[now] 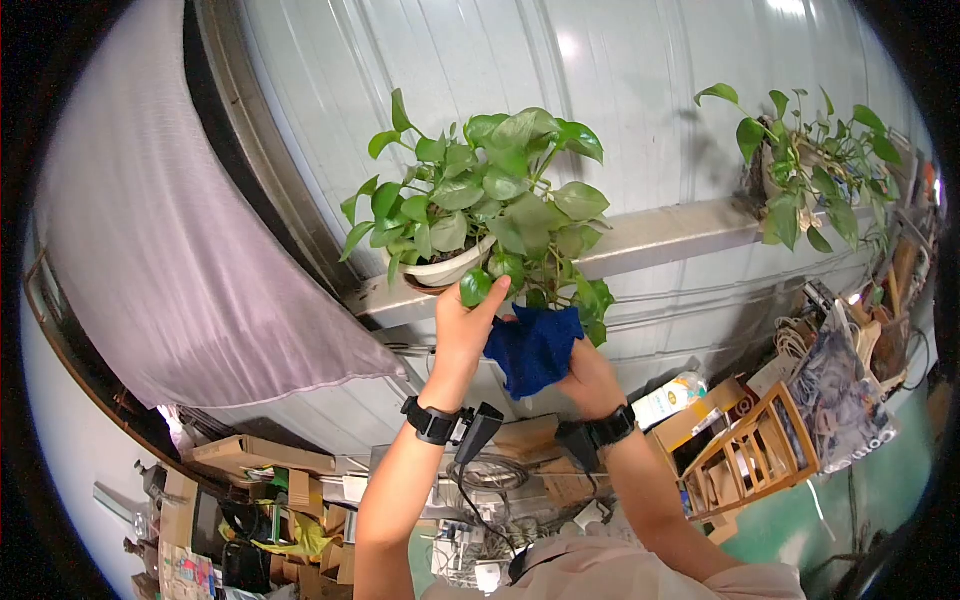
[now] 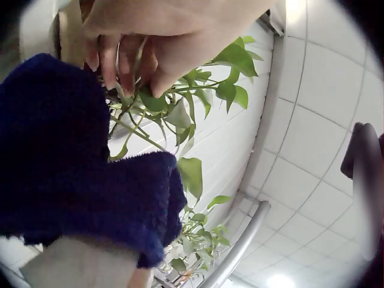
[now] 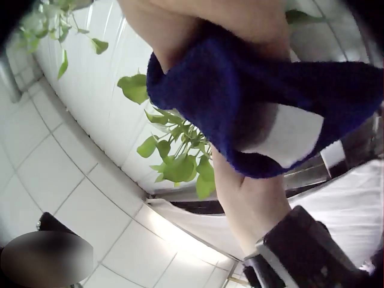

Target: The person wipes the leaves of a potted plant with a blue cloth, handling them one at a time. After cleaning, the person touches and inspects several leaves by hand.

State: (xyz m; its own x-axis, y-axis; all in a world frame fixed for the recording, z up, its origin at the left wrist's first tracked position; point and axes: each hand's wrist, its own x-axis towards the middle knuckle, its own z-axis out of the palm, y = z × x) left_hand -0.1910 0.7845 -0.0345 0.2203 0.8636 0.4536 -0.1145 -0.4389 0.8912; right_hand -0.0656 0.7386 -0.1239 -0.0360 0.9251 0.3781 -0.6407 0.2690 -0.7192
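Observation:
A leafy green potted plant (image 1: 480, 180) in a white pot (image 1: 452, 270) sits on a metal ledge against the wall. My left hand (image 1: 464, 330) is at the pot's front and pinches a glossy leaf (image 2: 153, 101) between thumb and fingers, seen in the left wrist view. Just to the right, my right hand (image 1: 592, 375) grips a dark blue cloth (image 1: 535, 350), which hangs in folds below the trailing leaves. In the right wrist view the cloth (image 3: 210, 102) wraps over the fingers and hides most of them.
A second potted plant (image 1: 825, 185) stands farther right on the ledge (image 1: 680, 238). A pale curtain (image 1: 220, 250) hangs at the left. Below are cardboard boxes (image 1: 265, 455), coiled cables (image 1: 490, 472) and a wooden rack (image 1: 755, 450).

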